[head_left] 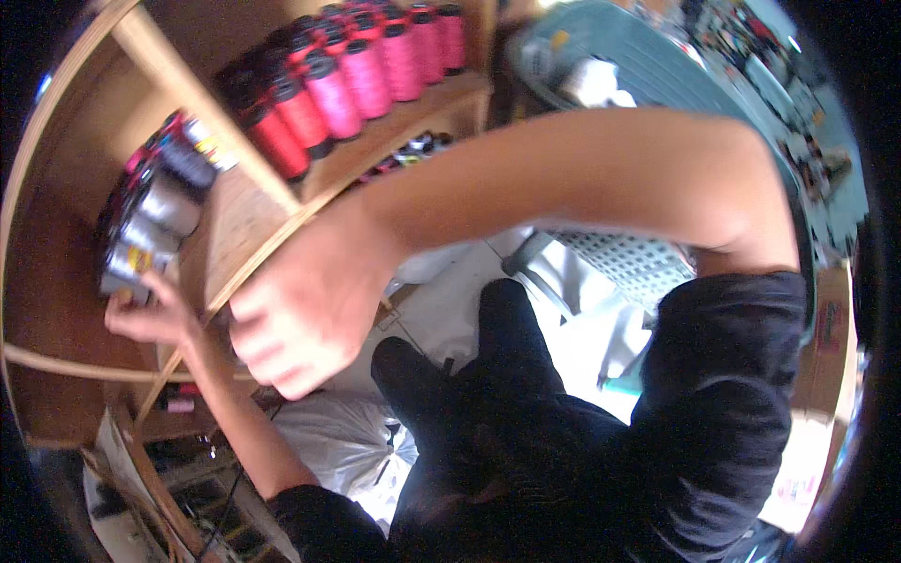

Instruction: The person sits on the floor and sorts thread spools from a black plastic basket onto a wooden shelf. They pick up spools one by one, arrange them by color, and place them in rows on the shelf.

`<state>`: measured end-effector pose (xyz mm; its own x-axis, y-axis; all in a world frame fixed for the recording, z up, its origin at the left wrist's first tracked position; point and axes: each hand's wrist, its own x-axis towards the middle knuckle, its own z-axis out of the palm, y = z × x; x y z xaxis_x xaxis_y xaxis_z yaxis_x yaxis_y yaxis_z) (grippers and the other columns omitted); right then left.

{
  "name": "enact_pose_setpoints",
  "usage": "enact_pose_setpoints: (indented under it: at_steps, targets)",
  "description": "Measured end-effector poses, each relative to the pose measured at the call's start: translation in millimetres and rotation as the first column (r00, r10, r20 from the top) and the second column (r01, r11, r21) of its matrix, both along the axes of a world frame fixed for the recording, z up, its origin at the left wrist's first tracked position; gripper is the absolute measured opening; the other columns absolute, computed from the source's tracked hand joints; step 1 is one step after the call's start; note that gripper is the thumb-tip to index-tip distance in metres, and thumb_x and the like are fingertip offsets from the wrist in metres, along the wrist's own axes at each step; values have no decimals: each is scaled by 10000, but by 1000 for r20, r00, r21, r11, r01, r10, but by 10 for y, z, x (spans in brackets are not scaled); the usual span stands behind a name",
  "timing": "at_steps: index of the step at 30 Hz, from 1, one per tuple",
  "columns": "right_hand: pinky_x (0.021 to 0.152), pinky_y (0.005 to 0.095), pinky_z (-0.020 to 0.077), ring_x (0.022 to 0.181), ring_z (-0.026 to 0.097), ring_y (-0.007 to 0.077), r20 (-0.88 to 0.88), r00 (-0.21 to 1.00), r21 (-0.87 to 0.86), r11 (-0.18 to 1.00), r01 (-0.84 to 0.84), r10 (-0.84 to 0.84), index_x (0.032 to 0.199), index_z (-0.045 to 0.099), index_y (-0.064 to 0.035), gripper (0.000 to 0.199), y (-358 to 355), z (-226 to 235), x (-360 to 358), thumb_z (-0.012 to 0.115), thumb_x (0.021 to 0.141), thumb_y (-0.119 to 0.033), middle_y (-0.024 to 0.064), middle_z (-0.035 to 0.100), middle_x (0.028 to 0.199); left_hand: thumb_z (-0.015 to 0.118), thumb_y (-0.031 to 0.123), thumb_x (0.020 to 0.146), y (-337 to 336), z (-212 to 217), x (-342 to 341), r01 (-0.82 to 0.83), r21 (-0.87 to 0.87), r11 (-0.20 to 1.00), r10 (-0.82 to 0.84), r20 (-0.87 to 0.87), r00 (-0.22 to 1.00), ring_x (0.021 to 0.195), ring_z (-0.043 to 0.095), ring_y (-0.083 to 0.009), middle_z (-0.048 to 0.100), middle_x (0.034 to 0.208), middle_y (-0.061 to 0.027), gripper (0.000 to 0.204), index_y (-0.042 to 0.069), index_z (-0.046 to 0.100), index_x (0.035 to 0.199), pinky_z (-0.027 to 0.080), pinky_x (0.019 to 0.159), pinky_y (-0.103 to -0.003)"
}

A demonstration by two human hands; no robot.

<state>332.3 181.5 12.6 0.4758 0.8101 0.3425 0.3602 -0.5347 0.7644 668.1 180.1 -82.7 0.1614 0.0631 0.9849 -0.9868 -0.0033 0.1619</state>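
Note:
At the left, my left hand (158, 317) reaches into a wooden shelf compartment. Its thumb and fingers close about the near end of a grey thread spool (134, 265), the front one in a row. Behind that spool stand several silver-grey and dark thread spools (171, 208). My right arm crosses in front of me, and my right hand (305, 300) hangs before the shelf's front edge, nearer than the left. Its fingers are curled in and blurred; whatever lies inside them is hidden by the back of the hand.
Red and pink thread spools (361, 80) stand in rows beyond a wooden divider (202, 103). A blue-green plastic basket (648, 47) holds a white spool (593, 83) at the upper right. A clear plastic bag (338, 441) lies beside my legs. Cartons (826, 347) stand at the right.

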Motion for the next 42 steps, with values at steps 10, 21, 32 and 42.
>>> enact_pose_setpoints:
  at_steps: [10,21,32,42]
  targets:
    - [703,406,538,797,640,301,41,295,14,296,955,-955,833,610,-40,162,-164,1231,-3435,642,803,-196,124,606,826,797,-35,795,-688,856,-2428,729,-98,678,-536,613,580,800,579,-228,545,1008,-124,517,24,418,1141,509,688,-312]
    - [861,455,558,1069,657,307,-751,-579,-296,-622,725,-318,1120,673,-24,398,329,429,-4233,772,778,-202,155,664,1139,697,131,886,-1224,2150,-5611,425,778,464,-868,303,392,863,670,-230,671,957,-140,389,-27,594,1227,543,777,-364]
    - [948,529,542,1182,635,395,-825,-380,-532,-348,772,419,1281,648,-47,672,586,-791,-4704,851,720,-356,208,603,1314,845,126,697,-1481,427,-6718,-192,972,138,-964,87,-252,1158,597,-373,600,1246,-176,650,12,566,1272,478,1012,-482]
    - [923,437,567,1066,705,291,-670,-516,-701,-227,676,534,1115,791,-126,646,256,-469,-4788,922,589,-478,92,741,1209,796,113,734,-1487,530,-6631,-224,953,203,-952,139,-274,1172,620,-351,659,1197,-168,515,20,631,1212,484,1000,-474]
